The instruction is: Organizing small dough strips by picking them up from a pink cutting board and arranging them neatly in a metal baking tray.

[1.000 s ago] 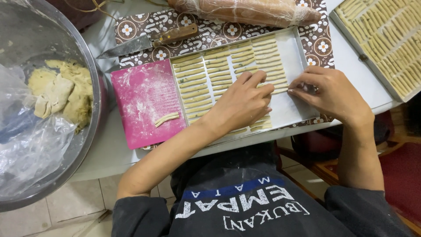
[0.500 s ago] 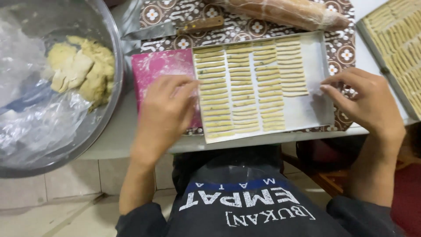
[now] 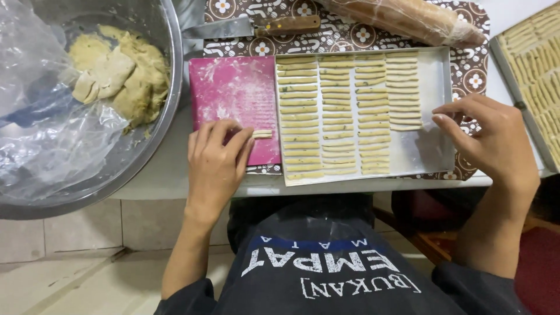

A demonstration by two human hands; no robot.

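Note:
A metal baking tray (image 3: 434,76) holds several rows of thin pale dough sticks (image 3: 338,111). Left of it lies a floured pink cutting board (image 3: 233,93). My left hand (image 3: 216,166) rests on the board's lower part, fingertips pinching a small dough stick (image 3: 262,133). My right hand (image 3: 493,140) hovers over the tray's right edge, fingers slightly curled and holding nothing, close to the last column of sticks.
A big steel bowl (image 3: 169,52) at the left holds a lump of dough (image 3: 125,76) and clear plastic sheeting. A knife (image 3: 256,26) and a wrapped roll (image 3: 408,20) lie behind the tray. A second filled tray (image 3: 534,64) sits far right.
My left hand moved from the tray back to the pink board and took hold of a dough stick. My right hand stayed near the tray's right edge. The view shifted.

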